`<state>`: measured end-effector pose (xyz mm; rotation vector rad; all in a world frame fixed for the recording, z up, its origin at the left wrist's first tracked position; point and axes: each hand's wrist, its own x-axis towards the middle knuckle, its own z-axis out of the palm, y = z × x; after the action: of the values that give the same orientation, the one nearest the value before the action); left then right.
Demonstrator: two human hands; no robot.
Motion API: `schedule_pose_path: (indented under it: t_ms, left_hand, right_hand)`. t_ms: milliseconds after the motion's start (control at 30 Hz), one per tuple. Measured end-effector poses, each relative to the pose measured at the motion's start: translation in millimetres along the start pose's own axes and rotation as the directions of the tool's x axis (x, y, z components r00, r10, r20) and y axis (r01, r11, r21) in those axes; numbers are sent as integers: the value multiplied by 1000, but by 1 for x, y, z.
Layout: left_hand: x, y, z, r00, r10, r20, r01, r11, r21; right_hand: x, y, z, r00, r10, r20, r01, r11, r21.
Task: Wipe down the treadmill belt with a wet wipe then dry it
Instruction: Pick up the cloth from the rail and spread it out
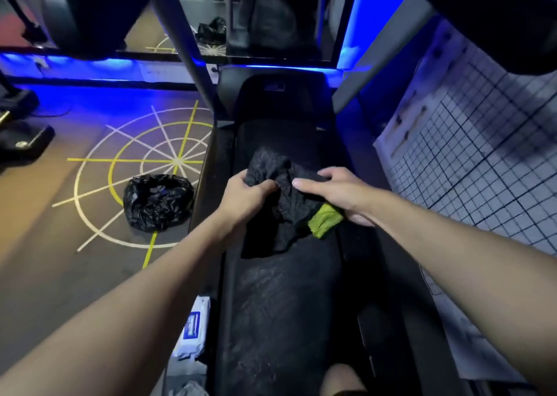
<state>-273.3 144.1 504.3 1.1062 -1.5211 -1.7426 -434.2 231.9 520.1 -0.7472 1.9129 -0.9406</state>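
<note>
Black cloth with a green corner is bunched just over the middle of the treadmill belt. Left hand grips its left edge, right hand grasps its right side. Wet wipes pack lies beside the deck's left; black trash bag sits on the floor further left.

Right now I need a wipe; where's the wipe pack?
Head view, lower left: the wipe pack lies beside the left edge of the treadmill belt, near the left forearm.
</note>
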Motion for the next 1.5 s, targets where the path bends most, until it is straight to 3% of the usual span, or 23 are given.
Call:
schedule_pose_path:
  t_ms: [67,267,333,433,500,633,767,867,967,1133,1267,1500]
  left_hand:
    - [22,4,6,999,-13,-46,12,1000,-28]
    - [112,5,33,978,-156,-137,135,980,-148]
    - [157,2,40,971,-194,-140,172,973,-151]
    - [231,14,54,967,-216,-137,209,976,-67]
    - [285,35,70,956,-249,-151,245,968,-46]
    - [359,65,89,895,-447,-21,432,876,-214]
    - [417,83,106,926,-377,12,373,912,-173]
    - [455,88,108,921,-384,62,388,904,-177]
    - [502,86,97,915,-398,64,402,892,-204]
    - [591,75,88,841,-526,124,539,798,-269]
    - [694,39,71,808,-544,226,587,706,-396]
    - [853,-105,56,794,-596,117,588,705,-397]
  right_hand:
    - [20,-5,-8,999,52,11,-52,996,78]
    - [93,-10,-24,998,14,-55,6,936,351]
    - [132,-15,-33,995,98,-11,-81,883,463]
    - [203,-40,-48,973,148,176,-216,850,481]
    - [256,-55,-59,977,105,184,-178,877,447]
    - [328,-75,-80,967,113,227,-189,918,348]
    - [387,-81,-110,946,220,237,-310,829,466]
    - [418,-100,-127,887,283,366,-448,719,530]
    - [454,-121,-133,847,242,472,-491,698,522]
    - [534,-153,-102,930,241,276,-346,828,442]
    - [656,-153,-74,970,225,95,-243,928,282]
    - [868,-67,-24,992,129,-6,-129,989,74]
